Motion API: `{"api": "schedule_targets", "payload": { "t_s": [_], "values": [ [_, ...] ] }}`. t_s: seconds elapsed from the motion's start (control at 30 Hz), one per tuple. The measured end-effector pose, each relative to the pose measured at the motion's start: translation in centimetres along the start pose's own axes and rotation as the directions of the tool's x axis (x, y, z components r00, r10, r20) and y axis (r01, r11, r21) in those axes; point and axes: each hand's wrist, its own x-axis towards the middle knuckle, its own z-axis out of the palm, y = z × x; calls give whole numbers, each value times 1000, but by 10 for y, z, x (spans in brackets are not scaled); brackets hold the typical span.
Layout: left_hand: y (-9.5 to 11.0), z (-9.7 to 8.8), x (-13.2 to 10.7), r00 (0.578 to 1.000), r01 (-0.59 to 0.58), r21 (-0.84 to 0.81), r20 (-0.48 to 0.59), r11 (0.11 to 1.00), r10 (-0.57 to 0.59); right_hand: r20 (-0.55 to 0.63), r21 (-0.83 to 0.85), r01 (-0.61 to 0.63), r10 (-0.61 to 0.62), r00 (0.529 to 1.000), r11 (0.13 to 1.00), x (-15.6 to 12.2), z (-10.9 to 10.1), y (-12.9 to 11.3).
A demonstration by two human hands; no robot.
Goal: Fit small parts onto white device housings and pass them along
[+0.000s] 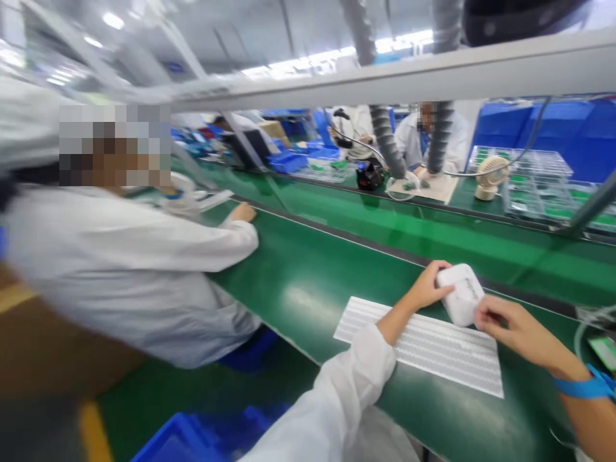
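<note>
A white, rounded-square plastic device (pixel 461 292) with dark printing on its top is held above the green bench. My left hand (pixel 430 287) grips its left side, thumb on the near face and fingers around the far edge. At its lower right corner is my right hand (pixel 503 321), with fingers curled and pinched against the edge. Whether something small is also between those fingertips is hidden. Beneath my left forearm and the device lies a white sheet (pixel 443 353) with rows of strips, like a label sheet.
To the left a co-worker in a white coat (pixel 129 250) rests a hand (pixel 244 212) on the green bench (pixel 308 256). Beyond the bench's dark edge stand a small fan (pixel 491 178), clear trays (pixel 543 186) and grey hoses (pixel 385 138). A blue bin (pixel 178 439) sits below.
</note>
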Motion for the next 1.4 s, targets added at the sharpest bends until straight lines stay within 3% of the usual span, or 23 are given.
{"api": "schedule_targets", "payload": {
  "t_s": [0.1, 0.2, 0.37, 0.53, 1.03, 1.4],
  "values": [
    [3, -3, 3, 999, -20, -37, 41, 999, 22, -223, -62, 94, -105, 969, 994, 24, -16, -8],
    [6, -2, 2, 996, -28, -74, 85, 997, 35, -338, -138, 147, -186, 923, 979, 53, -19, 2],
    [10, -1, 1, 993, -33, -98, 111, 995, 43, -256, -141, 190, -221, 941, 972, 86, -14, 23],
    [15, -2, 2, 994, 0, -73, 113, 997, 8, -153, -127, 175, -193, 969, 976, 92, -7, 29],
    [23, -1, 3, 994, 55, -63, 99, 997, -49, -145, -214, 124, -157, 977, 969, 91, -2, 18],
    [27, -2, 2, 994, 45, -61, 98, 997, -38, -213, -255, 89, -146, 966, 963, 98, 12, 14]
  ]
}}
